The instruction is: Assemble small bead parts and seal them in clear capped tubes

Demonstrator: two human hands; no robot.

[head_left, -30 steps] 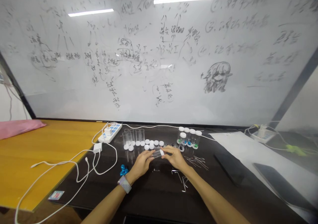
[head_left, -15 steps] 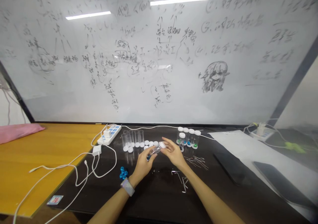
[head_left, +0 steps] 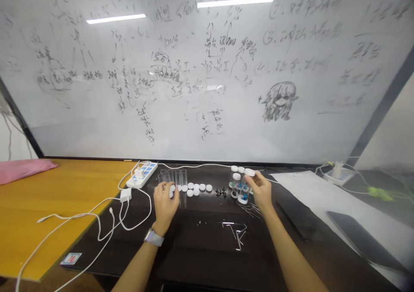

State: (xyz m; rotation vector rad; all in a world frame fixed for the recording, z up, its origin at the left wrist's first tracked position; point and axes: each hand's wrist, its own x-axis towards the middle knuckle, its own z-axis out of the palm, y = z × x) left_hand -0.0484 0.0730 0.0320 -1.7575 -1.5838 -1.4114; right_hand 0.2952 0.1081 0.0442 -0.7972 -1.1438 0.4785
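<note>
My right hand (head_left: pixel 262 193) grips a clear tube (head_left: pixel 245 192) with a white cap and something blue inside, upright at the front of a group of capped tubes. A capped tube (head_left: pixel 236 187) with dark contents stands just left of it. My left hand (head_left: pixel 165 203) is at the row of clear uncapped tubes (head_left: pixel 178 177), thumb and fingers apart around white caps (head_left: pixel 171 189) at the front ones. Whether those fingers touch a tube is hard to see. More white caps (head_left: pixel 196 187) lie right of that hand.
Small black pieces (head_left: pixel 221 192) and thin metal pins (head_left: pixel 249 210) lie near the capped tubes. Clear bent strips (head_left: pixel 237 231) lie nearer me. A power strip (head_left: pixel 142 175) with white cables is at left; a dark phone-like slab (head_left: pixel 296 218) is at right.
My hands have parted. The right carried the capped tube over to the group at right; the left moved left to the clear tubes. The blue pieces no longer show near my left wrist.
</note>
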